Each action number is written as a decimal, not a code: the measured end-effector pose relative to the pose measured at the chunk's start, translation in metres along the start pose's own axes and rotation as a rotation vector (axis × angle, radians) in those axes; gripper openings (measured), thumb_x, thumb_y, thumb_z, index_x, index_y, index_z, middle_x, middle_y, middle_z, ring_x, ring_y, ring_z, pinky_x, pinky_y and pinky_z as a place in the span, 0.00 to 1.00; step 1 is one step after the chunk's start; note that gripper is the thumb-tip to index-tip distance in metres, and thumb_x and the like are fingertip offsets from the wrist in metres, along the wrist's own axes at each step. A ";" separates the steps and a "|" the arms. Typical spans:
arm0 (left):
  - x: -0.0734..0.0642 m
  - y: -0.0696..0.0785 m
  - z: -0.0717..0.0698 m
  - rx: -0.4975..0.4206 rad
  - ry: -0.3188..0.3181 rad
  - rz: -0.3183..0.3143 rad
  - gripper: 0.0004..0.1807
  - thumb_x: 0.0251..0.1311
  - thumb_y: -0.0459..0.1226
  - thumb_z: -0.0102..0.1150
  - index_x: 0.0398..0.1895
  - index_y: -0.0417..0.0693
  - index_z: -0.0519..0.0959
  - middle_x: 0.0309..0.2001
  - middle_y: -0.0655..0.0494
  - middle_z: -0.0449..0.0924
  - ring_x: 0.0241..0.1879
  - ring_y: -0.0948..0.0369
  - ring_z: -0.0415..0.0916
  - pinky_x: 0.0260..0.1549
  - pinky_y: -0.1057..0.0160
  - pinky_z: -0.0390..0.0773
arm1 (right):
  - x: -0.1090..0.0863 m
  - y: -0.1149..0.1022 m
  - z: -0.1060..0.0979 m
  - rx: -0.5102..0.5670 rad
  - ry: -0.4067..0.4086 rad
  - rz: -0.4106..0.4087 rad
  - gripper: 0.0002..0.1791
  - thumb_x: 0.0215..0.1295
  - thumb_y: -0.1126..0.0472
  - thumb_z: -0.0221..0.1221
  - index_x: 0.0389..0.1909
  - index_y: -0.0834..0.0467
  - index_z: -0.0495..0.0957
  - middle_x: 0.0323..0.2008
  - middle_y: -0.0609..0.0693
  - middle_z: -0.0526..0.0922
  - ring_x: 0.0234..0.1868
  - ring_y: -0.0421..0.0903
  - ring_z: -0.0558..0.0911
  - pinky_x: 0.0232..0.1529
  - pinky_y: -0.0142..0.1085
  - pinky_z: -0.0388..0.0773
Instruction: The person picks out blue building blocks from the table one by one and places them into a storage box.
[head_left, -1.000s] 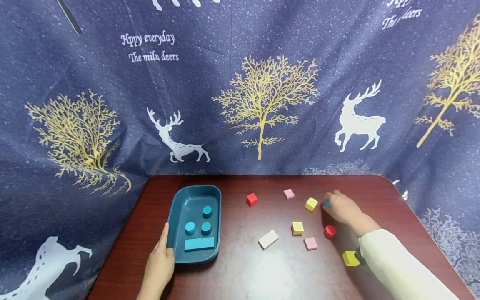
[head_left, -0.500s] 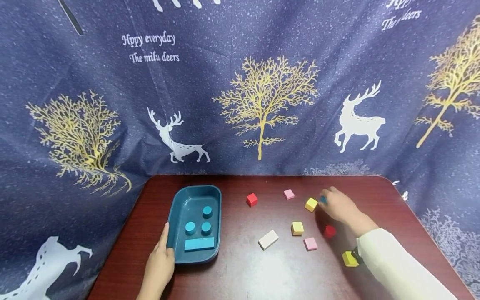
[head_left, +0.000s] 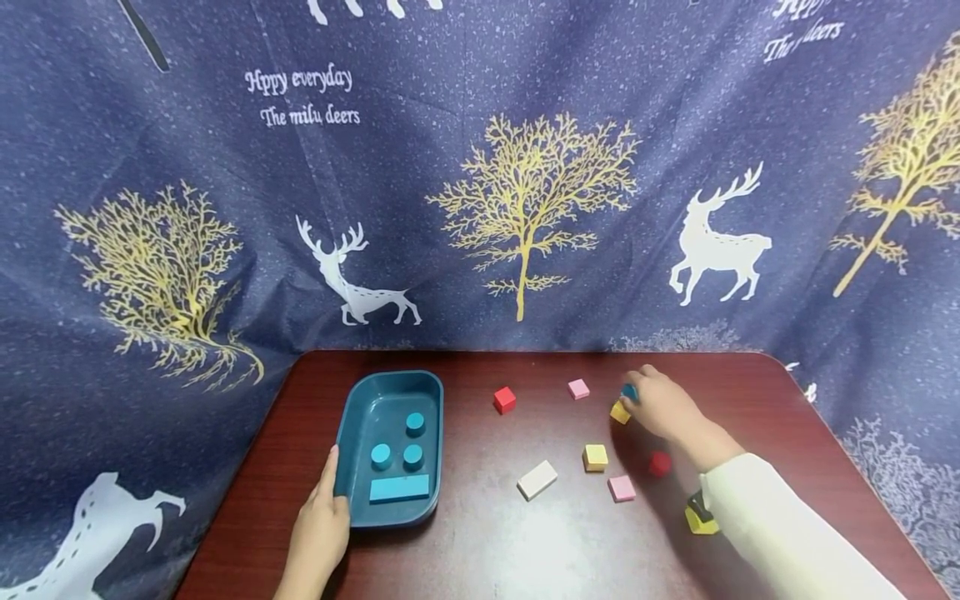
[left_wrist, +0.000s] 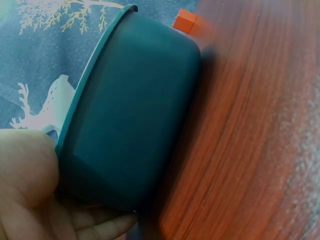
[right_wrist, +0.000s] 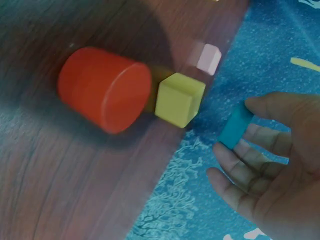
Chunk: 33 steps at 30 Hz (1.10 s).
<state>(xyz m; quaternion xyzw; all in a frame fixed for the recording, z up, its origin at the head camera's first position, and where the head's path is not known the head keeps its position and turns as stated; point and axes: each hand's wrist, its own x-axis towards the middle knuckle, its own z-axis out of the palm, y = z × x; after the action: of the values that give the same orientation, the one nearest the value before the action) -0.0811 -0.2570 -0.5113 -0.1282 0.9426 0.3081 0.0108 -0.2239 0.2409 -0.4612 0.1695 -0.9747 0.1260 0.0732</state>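
My left hand (head_left: 321, 521) rests at the left side of a dark teal tray (head_left: 439, 433). Its fingers lie straight along the outer wall in the head view, and the left wrist view shows fingers low against the tray wall (left_wrist: 130, 110). Inside the tray sit three blue cylinders (head_left: 381, 456) and a long blue block (head_left: 399, 488). Over at the back right, my right hand (head_left: 666, 408) pinches a small blue block (right_wrist: 236, 125) between thumb and fingers. In the head view it overlaps a yellow cube (head_left: 620, 412) and is partly covered by the fingers.
A red cylinder (head_left: 660, 463) and a yellow block (head_left: 701, 522) lie near the right forearm. Around mid-table are a yellow cube (head_left: 595, 457), a pink block (head_left: 622, 488) and a white block (head_left: 537, 481). Farther back lie a red cube (head_left: 505, 400) and another pink block (head_left: 578, 389).
My right hand has moved left with the blue block, from right of the back yellow cube to over it. The left hand and tray have stayed in place.
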 end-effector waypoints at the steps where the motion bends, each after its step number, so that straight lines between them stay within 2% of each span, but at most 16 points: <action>1: 0.000 0.000 0.000 0.000 -0.003 -0.004 0.41 0.67 0.28 0.40 0.83 0.48 0.44 0.72 0.27 0.61 0.35 0.49 0.75 0.38 0.47 0.75 | 0.001 -0.002 0.000 0.000 0.001 -0.002 0.17 0.59 0.63 0.62 0.47 0.68 0.80 0.37 0.61 0.78 0.36 0.55 0.78 0.43 0.54 0.79; 5: 0.000 0.000 0.000 -0.001 -0.009 -0.010 0.41 0.67 0.28 0.40 0.83 0.48 0.44 0.72 0.27 0.61 0.40 0.48 0.77 0.41 0.46 0.76 | 0.004 -0.010 -0.002 0.003 0.004 -0.009 0.18 0.60 0.62 0.63 0.49 0.68 0.80 0.39 0.61 0.79 0.39 0.57 0.80 0.45 0.54 0.80; 14: -0.001 0.001 0.000 -0.006 -0.003 0.002 0.41 0.67 0.28 0.40 0.83 0.48 0.44 0.72 0.27 0.61 0.32 0.51 0.73 0.37 0.47 0.75 | 0.010 -0.026 0.001 0.033 0.029 -0.055 0.17 0.57 0.63 0.66 0.46 0.66 0.82 0.36 0.58 0.78 0.35 0.54 0.79 0.42 0.52 0.81; 16: -0.001 0.001 0.000 -0.004 0.003 0.009 0.40 0.67 0.28 0.40 0.83 0.48 0.45 0.72 0.27 0.61 0.33 0.50 0.75 0.38 0.46 0.76 | 0.011 -0.030 0.001 0.035 0.032 -0.058 0.17 0.56 0.63 0.67 0.46 0.66 0.82 0.36 0.58 0.78 0.36 0.54 0.79 0.43 0.52 0.81; 21: -0.001 0.001 -0.001 -0.004 -0.005 -0.002 0.41 0.66 0.28 0.40 0.83 0.49 0.44 0.72 0.27 0.61 0.30 0.52 0.72 0.33 0.51 0.74 | 0.015 -0.038 0.004 0.030 0.034 -0.071 0.19 0.58 0.62 0.68 0.49 0.66 0.81 0.37 0.57 0.78 0.37 0.53 0.79 0.45 0.51 0.81; 23: -0.001 0.001 -0.001 -0.012 -0.019 -0.014 0.42 0.67 0.28 0.40 0.83 0.51 0.43 0.72 0.27 0.60 0.26 0.53 0.68 0.30 0.54 0.71 | 0.016 -0.042 0.005 0.029 0.038 -0.083 0.20 0.58 0.62 0.68 0.50 0.67 0.81 0.37 0.57 0.79 0.37 0.53 0.79 0.45 0.50 0.81; 33: -0.001 0.002 -0.001 -0.017 -0.017 -0.019 0.42 0.67 0.28 0.39 0.83 0.51 0.43 0.73 0.28 0.60 0.25 0.55 0.66 0.28 0.57 0.69 | 0.023 -0.061 0.011 0.063 0.033 -0.113 0.20 0.60 0.61 0.68 0.52 0.66 0.81 0.41 0.57 0.80 0.41 0.53 0.81 0.49 0.50 0.82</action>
<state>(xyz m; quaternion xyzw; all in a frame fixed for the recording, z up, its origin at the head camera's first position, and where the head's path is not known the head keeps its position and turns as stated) -0.0805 -0.2556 -0.5097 -0.1346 0.9386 0.3171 0.0205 -0.2247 0.1749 -0.4540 0.2243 -0.9578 0.1552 0.0907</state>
